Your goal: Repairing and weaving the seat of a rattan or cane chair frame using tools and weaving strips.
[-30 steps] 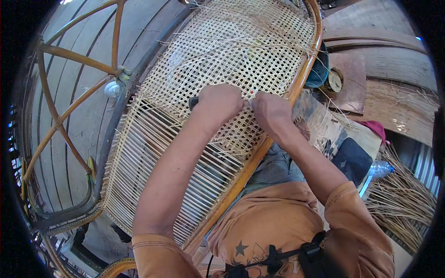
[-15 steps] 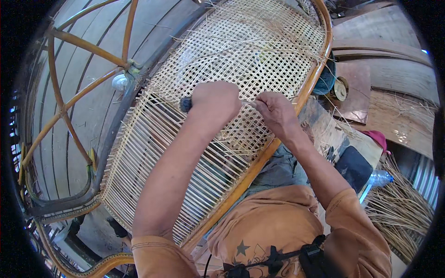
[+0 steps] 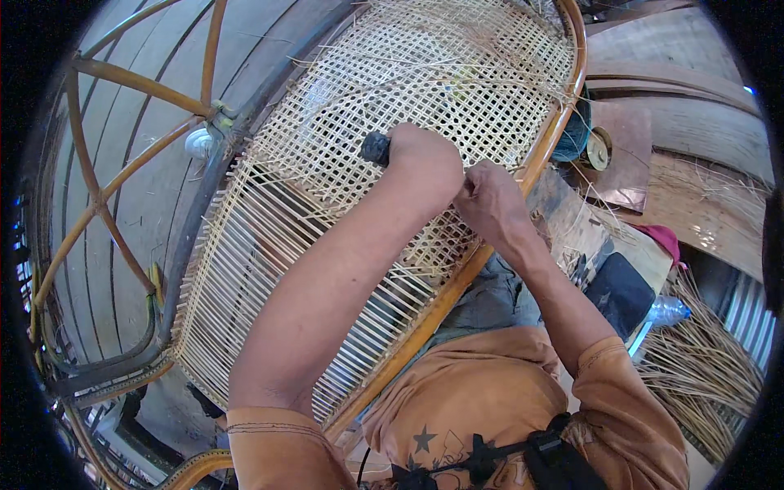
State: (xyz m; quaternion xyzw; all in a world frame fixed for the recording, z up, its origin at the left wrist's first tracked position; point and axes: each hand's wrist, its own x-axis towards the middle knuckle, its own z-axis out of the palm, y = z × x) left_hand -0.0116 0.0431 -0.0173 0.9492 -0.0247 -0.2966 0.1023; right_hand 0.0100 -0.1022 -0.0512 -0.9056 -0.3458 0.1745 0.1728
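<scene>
My left hand (image 3: 426, 157) is closed around a tool whose rounded black handle end (image 3: 375, 149) sticks out on its left; the rest of the tool is hidden by the hand. Right beside it, almost touching, my right hand (image 3: 495, 200) has its fingers bent in and pressed together. What they pinch, if anything, does not show. Both hands are over a cane-woven panel (image 3: 367, 106) set in a curved brown wooden frame (image 3: 425, 333). Open lattice covers the panel's far part. Its near left part has only parallel strands (image 3: 237, 286), partly behind my left forearm.
A rattan frame with crossing poles (image 3: 98, 196) stands at the left over a slatted floor. To the right lie a bundle of cane strips (image 3: 702, 367), a plastic bottle (image 3: 668, 311), a dark flat pad (image 3: 619, 286), a round tin (image 3: 599, 149) and wooden boards (image 3: 678, 131).
My left hand has moved right, with the black-handled tool, up against my right hand. The right hand has stayed nearly in place, its fingers more curled. The view has shifted slightly.
</scene>
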